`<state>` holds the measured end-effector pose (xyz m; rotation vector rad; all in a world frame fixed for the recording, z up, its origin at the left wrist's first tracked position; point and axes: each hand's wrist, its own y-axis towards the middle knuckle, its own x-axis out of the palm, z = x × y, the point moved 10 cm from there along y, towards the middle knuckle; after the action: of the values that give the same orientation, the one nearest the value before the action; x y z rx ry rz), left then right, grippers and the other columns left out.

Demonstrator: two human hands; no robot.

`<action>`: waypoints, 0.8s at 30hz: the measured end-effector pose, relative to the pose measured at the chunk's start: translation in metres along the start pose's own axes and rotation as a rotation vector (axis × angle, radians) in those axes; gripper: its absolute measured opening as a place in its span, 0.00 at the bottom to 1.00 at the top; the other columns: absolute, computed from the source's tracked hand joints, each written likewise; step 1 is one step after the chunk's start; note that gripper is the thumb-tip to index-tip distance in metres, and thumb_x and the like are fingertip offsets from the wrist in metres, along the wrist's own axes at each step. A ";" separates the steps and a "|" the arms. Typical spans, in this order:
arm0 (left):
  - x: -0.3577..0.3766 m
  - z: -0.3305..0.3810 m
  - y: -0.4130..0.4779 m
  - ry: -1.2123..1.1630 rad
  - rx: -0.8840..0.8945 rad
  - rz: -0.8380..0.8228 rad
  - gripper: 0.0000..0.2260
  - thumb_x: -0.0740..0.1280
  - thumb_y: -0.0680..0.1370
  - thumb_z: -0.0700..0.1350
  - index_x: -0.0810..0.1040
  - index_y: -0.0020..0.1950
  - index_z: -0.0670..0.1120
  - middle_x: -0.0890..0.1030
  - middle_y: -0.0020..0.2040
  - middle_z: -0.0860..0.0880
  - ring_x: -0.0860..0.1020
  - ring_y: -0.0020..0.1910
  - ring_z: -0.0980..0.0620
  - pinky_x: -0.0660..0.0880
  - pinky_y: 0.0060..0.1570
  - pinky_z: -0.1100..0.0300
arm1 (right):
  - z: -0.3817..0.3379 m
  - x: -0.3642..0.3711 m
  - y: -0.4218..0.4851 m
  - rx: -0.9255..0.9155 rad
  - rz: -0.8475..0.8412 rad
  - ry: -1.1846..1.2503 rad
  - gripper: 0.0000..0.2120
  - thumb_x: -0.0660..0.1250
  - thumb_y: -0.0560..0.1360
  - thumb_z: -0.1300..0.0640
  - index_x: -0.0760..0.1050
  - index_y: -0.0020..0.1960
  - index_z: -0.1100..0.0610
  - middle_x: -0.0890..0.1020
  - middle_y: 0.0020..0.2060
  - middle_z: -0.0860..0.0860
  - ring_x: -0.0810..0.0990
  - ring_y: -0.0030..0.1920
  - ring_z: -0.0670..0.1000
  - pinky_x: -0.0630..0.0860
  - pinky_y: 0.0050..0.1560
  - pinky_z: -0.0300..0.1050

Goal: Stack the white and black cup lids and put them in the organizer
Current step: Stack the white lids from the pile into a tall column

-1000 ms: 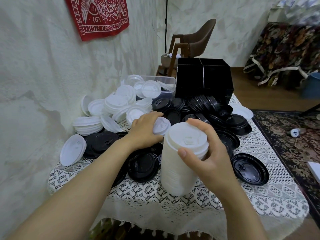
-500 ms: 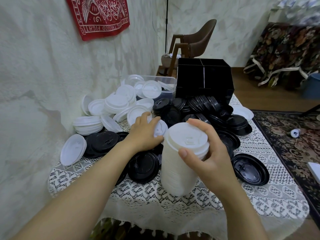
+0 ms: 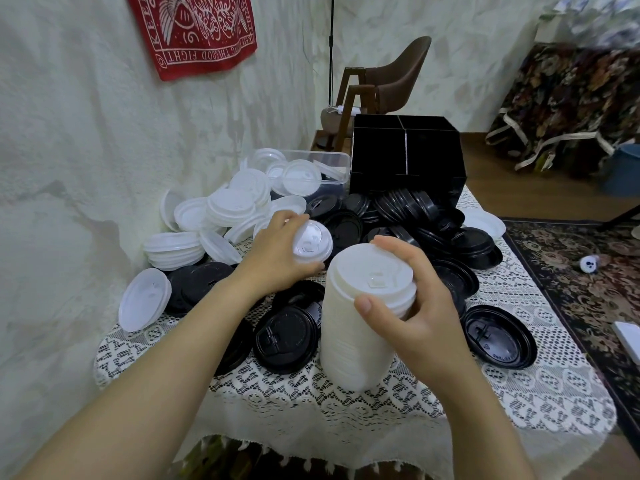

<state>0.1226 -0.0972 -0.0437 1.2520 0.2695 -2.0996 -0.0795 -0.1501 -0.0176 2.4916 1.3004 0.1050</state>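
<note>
A tall stack of white lids [image 3: 360,327] stands on the lace-covered table [image 3: 519,393] near its front. My right hand [image 3: 412,306] grips the top of this stack from the right, thumb in front. My left hand [image 3: 280,254] holds a single white lid [image 3: 313,242] just left of and behind the stack's top. Loose white lids [image 3: 221,216] are heaped at the back left, loose black lids [image 3: 415,216] at the back right and around the stack. The black organizer [image 3: 408,161] stands at the table's far edge, its compartments facing me.
A clear plastic tub [image 3: 322,168] with white lids sits left of the organizer. The wall runs close along the table's left side. A brown chair [image 3: 384,81] stands behind the table. A patterned rug [image 3: 588,292] lies on the floor to the right.
My left hand has lifted the single white lid off the pile and brought it a little up towards the stack's top. My right hand stays on the stack.
</note>
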 end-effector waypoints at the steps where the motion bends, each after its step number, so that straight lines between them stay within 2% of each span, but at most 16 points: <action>1: -0.006 0.003 -0.001 -0.015 0.017 0.017 0.38 0.76 0.70 0.52 0.62 0.76 0.49 0.62 0.72 0.52 0.65 0.70 0.51 0.61 0.64 0.62 | 0.000 0.000 0.000 0.001 0.001 0.003 0.31 0.72 0.60 0.39 0.71 0.62 0.41 0.78 0.52 0.33 0.79 0.52 0.39 0.75 0.47 0.31; 4: -0.024 0.014 -0.005 -0.092 0.077 0.078 0.38 0.78 0.68 0.52 0.66 0.74 0.47 0.66 0.71 0.54 0.64 0.71 0.56 0.58 0.67 0.66 | 0.001 -0.001 0.000 0.004 0.005 0.006 0.31 0.72 0.60 0.39 0.71 0.62 0.40 0.78 0.52 0.34 0.79 0.52 0.39 0.75 0.47 0.31; 6: -0.038 0.023 -0.011 -0.155 0.108 0.132 0.36 0.78 0.67 0.52 0.70 0.71 0.47 0.69 0.68 0.55 0.66 0.68 0.59 0.59 0.66 0.70 | 0.001 -0.001 0.000 0.003 0.007 0.002 0.31 0.72 0.60 0.39 0.71 0.62 0.40 0.78 0.52 0.33 0.79 0.52 0.39 0.74 0.47 0.31; 8: -0.052 0.034 -0.021 -0.239 0.141 0.174 0.35 0.78 0.65 0.56 0.73 0.69 0.48 0.71 0.64 0.59 0.68 0.62 0.65 0.59 0.61 0.78 | 0.002 -0.001 0.000 0.003 0.007 0.003 0.31 0.73 0.60 0.39 0.71 0.62 0.40 0.78 0.53 0.34 0.78 0.53 0.39 0.74 0.48 0.31; 10: -0.061 0.046 -0.031 -0.335 0.185 0.195 0.35 0.78 0.62 0.62 0.75 0.66 0.52 0.73 0.61 0.63 0.69 0.59 0.71 0.61 0.60 0.79 | 0.003 -0.001 0.000 0.009 0.007 0.009 0.31 0.73 0.60 0.40 0.71 0.62 0.39 0.78 0.53 0.35 0.79 0.53 0.40 0.75 0.48 0.32; 11: -0.064 0.053 -0.036 -0.378 0.208 0.191 0.32 0.76 0.62 0.63 0.76 0.63 0.56 0.73 0.60 0.64 0.70 0.60 0.72 0.63 0.62 0.76 | 0.004 -0.002 0.000 0.012 0.006 0.014 0.32 0.73 0.60 0.40 0.71 0.62 0.39 0.78 0.53 0.35 0.79 0.54 0.40 0.75 0.49 0.32; 13: -0.066 0.069 -0.047 -0.444 0.271 0.164 0.24 0.72 0.63 0.63 0.77 0.58 0.60 0.76 0.60 0.62 0.72 0.62 0.66 0.67 0.64 0.68 | 0.004 -0.001 0.000 0.016 0.000 0.023 0.33 0.73 0.60 0.40 0.70 0.63 0.40 0.79 0.54 0.36 0.79 0.54 0.41 0.76 0.49 0.34; 17: -0.064 0.097 -0.066 -0.498 0.367 0.089 0.19 0.73 0.65 0.60 0.81 0.55 0.60 0.76 0.58 0.54 0.74 0.62 0.57 0.70 0.62 0.61 | 0.000 0.001 0.001 -0.019 -0.011 0.050 0.33 0.75 0.62 0.43 0.70 0.65 0.44 0.80 0.55 0.41 0.81 0.55 0.45 0.77 0.50 0.38; 20: -0.055 0.110 -0.077 -0.496 0.397 0.020 0.21 0.73 0.65 0.59 0.81 0.57 0.59 0.74 0.58 0.52 0.73 0.61 0.54 0.71 0.60 0.63 | -0.002 0.000 0.002 -0.036 -0.013 0.071 0.35 0.76 0.63 0.46 0.68 0.68 0.47 0.80 0.58 0.43 0.80 0.57 0.47 0.78 0.52 0.39; 24: -0.041 0.116 -0.087 -0.385 0.386 -0.007 0.25 0.72 0.65 0.62 0.78 0.61 0.58 0.73 0.59 0.57 0.71 0.62 0.60 0.67 0.58 0.73 | 0.001 -0.001 0.001 -0.014 -0.046 0.087 0.42 0.77 0.60 0.47 0.65 0.71 0.47 0.79 0.59 0.41 0.79 0.60 0.44 0.77 0.53 0.37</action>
<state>-0.0016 -0.0699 0.0377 1.0156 -0.3156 -2.4172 -0.0791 -0.1513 -0.0182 2.4686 1.3856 0.2135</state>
